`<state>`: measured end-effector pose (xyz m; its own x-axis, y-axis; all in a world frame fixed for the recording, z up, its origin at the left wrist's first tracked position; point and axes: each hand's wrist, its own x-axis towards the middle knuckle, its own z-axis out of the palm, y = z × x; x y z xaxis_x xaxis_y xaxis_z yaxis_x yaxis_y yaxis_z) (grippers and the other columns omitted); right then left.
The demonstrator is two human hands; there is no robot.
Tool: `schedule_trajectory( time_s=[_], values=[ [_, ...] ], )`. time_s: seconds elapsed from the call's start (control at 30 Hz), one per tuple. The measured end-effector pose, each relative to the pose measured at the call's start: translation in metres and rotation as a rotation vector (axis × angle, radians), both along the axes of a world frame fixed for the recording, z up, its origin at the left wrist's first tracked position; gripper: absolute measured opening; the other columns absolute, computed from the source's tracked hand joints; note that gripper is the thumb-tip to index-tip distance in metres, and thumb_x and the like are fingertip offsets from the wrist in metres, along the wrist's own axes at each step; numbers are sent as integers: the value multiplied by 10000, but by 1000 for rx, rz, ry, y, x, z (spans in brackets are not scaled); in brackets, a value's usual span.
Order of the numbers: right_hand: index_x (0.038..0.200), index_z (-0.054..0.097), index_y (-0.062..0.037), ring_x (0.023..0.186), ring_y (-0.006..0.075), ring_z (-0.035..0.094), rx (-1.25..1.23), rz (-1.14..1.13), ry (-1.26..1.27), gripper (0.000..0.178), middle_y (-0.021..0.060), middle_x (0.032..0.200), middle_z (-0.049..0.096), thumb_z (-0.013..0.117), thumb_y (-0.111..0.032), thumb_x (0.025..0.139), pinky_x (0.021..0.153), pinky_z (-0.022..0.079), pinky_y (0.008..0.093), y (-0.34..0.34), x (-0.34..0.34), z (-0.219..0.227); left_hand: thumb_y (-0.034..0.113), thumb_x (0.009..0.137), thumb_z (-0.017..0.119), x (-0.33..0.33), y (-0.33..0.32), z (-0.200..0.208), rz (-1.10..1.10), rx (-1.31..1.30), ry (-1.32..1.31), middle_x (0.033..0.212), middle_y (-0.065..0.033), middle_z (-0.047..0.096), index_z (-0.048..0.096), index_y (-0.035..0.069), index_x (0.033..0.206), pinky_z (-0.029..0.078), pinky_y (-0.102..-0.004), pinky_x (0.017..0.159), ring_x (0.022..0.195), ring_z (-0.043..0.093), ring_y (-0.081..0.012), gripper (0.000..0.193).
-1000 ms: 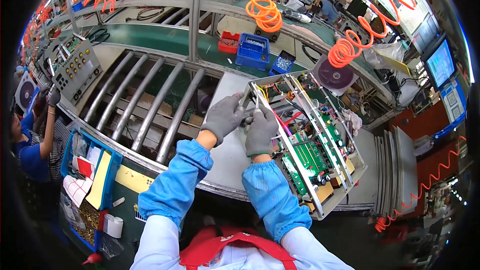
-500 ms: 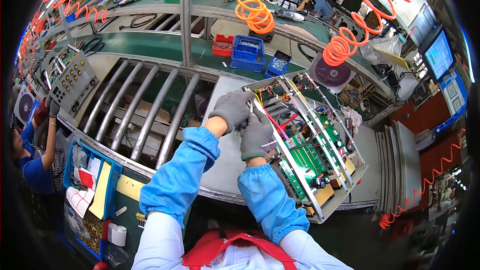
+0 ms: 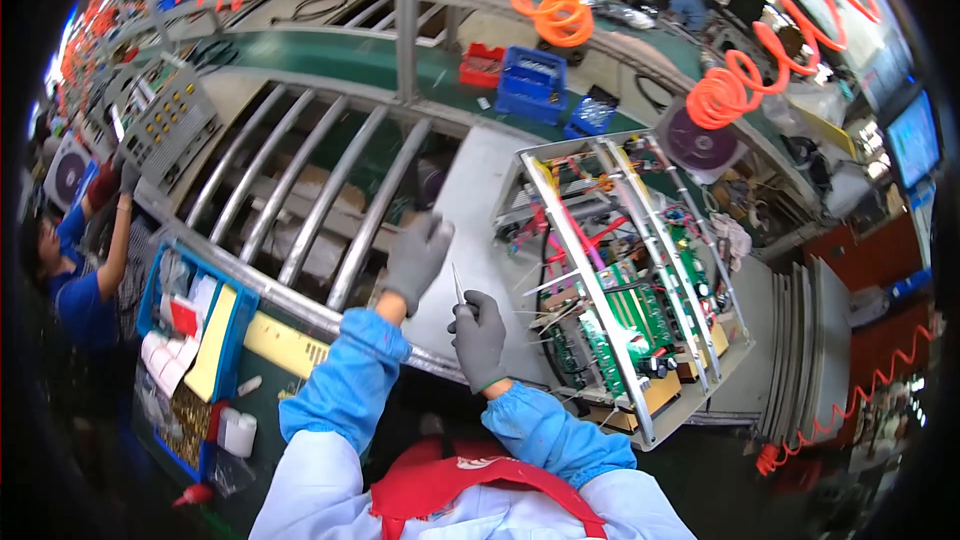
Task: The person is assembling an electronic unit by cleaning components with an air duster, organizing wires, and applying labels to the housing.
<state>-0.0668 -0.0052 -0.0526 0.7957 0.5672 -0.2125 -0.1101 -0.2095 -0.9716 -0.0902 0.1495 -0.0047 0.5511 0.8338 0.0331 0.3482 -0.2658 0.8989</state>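
My right hand [image 3: 481,342], in a grey glove, is closed around a slim, pointed metal tool [image 3: 457,283] whose tip points up and away from me. To its left, my left hand [image 3: 418,258], also gloved, hovers above the edge of the grey worktop [image 3: 478,180], near the rollers. Its fingers are loosely extended and slightly blurred, with nothing visible in them. Right of both hands lies an open metal chassis [image 3: 590,290], apart from them. Green circuit boards [image 3: 630,315], coloured wires and long metal rails show inside it.
Metal rollers [image 3: 310,190] run along the left. Blue parts bins [image 3: 532,85] and a red bin [image 3: 482,65] stand beyond the worktop. Orange coiled hoses [image 3: 725,95] hang overhead. At left, a co-worker [image 3: 85,260] handles a grey panel [image 3: 172,130]. Stacked boards [image 3: 800,340] stand at right.
Both hands have left the chassis and moved left toward me, coming apart from each other. The pointed tool in my right hand now shows plainly. The whole view has shifted slightly.
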Motion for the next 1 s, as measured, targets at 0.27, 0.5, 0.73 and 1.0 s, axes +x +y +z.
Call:
schedule_trajectory(
  time_s=[0.27,0.5,0.73,1.0],
  values=[
    [1210,549,-22,734,122,612,-180,781,68,287,75,930,645,597,-123,945,615,520,280,-56,-74,-85,129,914,585,-173,-113,-110,320,-988,-367,1020,-129,669,551,-29,1269,547,-333,829,924,654,-210,390],
    [1247,579,18,788,125,597,-282,1096,107,360,63,944,643,621,-159,937,703,500,277,-86,-73,-53,218,864,607,-322,-106,-124,793,-322,329,974,-153,698,660,88,1168,542,-376,798,873,677,-275,335],
    [1150,609,9,801,206,629,-36,618,-475,260,128,907,646,615,-102,915,744,508,325,-125,-28,71,216,889,645,-346,-48,-127,657,132,314,1196,-147,665,633,63,1235,508,-395,940,1069,640,-334,378],
    [1168,587,82,1071,372,568,-298,-650,-1187,272,210,1128,605,547,-61,940,925,458,452,-256,29,133,214,896,636,-7,-34,59,-335,914,-285,1042,-139,643,635,73,1087,475,-424,894,1005,615,-313,237]
  ],
)
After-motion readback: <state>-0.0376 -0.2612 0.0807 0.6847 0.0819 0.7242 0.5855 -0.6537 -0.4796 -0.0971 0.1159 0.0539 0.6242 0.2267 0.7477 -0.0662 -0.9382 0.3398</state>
